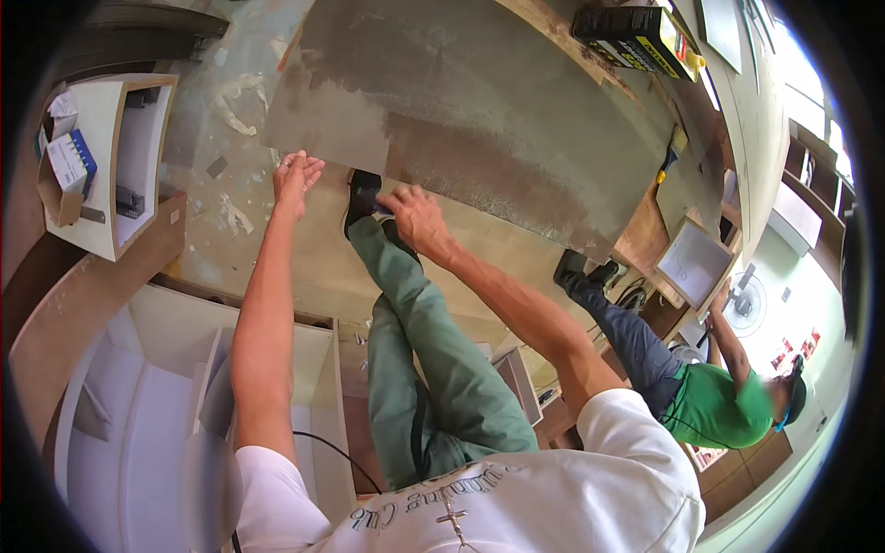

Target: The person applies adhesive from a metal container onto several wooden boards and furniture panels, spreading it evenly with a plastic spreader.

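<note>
A large grey-brown sheet [442, 83] lies in front of me, with a darker, mottled wet-looking band along its near edge. My left hand [295, 180] is at the sheet's near left corner, fingers loosely curled and a little apart, with nothing seen in them. A ring shows on one finger. My right hand [419, 219] hovers just short of the near edge, above my dark shoe [362, 195]. Its fingers are bent closed; a small bluish bit shows by the fingertips, but what it is stays unclear.
A paintbrush [672, 154] and a dark rectangular can [641, 41] with a yellow cap rest on the right. A white cabinet box [106, 175] holding cartons stands left. Behind on the right, a person in a green shirt [724, 405] works near a framed panel [698, 261].
</note>
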The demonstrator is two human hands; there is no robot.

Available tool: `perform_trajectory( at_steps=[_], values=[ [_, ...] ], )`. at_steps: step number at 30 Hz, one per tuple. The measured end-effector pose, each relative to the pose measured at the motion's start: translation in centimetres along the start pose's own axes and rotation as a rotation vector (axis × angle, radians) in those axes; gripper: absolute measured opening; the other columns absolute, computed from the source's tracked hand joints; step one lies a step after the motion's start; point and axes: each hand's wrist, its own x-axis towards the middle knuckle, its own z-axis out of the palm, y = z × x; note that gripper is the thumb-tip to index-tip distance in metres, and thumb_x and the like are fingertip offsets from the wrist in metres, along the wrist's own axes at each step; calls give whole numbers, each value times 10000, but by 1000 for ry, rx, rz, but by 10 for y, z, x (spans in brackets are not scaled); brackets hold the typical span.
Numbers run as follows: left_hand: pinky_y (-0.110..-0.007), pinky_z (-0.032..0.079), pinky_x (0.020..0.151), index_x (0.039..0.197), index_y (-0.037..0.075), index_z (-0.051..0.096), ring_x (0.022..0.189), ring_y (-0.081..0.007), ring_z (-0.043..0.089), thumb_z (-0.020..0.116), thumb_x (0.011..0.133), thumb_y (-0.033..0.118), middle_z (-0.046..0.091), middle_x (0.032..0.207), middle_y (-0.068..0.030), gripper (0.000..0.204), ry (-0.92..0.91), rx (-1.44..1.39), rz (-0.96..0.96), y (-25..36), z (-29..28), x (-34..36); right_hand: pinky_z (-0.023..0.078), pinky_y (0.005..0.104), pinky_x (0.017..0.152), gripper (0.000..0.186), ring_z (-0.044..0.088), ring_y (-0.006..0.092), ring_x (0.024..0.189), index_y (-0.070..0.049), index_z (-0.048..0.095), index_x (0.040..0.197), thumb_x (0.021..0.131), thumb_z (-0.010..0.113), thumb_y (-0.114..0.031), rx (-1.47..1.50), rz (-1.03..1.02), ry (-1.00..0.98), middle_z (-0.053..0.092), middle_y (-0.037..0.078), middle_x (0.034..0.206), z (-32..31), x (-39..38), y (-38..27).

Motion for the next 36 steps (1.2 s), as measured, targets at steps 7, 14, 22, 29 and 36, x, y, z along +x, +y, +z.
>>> perform_trajectory(
  at_steps=[7,14,22,29,36],
  values=[
    [-441,540,1099,1267,39,557,1206,-294,696,629,1089,325,704,1249,-166,345,-41,99,-53,19,-16,-1,489,485,953,542,598,348,1151,-156,643,1409,887,604,-15,51,104,414,633,114,1240,-78,63,8],
    [-484,530,1098,1530,54,347,1249,-349,677,741,1008,395,605,1450,-222,738,41,220,-4,35,-71,31,428,494,1027,522,586,308,1217,-159,615,1448,934,583,-75,-101,32,490,637,109,1337,-68,89,-3],
    [-329,538,938,1533,39,405,1126,-208,666,745,1007,399,638,1255,-93,722,-94,671,138,110,-105,52,569,483,908,498,695,371,1083,-126,713,1313,864,574,39,127,270,658,745,136,1182,-73,-6,72],
    [-311,530,841,1453,62,520,964,-146,662,698,1036,359,659,1113,-43,542,-314,907,42,112,-36,87,537,458,958,439,682,395,1028,-30,651,1389,977,500,-63,-222,744,1052,726,240,1139,-86,-256,316],
    [-304,583,782,1303,45,558,844,-139,680,680,1043,264,657,985,-43,360,-342,919,36,135,-64,87,530,563,944,493,671,463,1011,-169,662,1401,928,556,-79,-39,1111,925,714,218,1138,-21,-100,221]
  ],
)
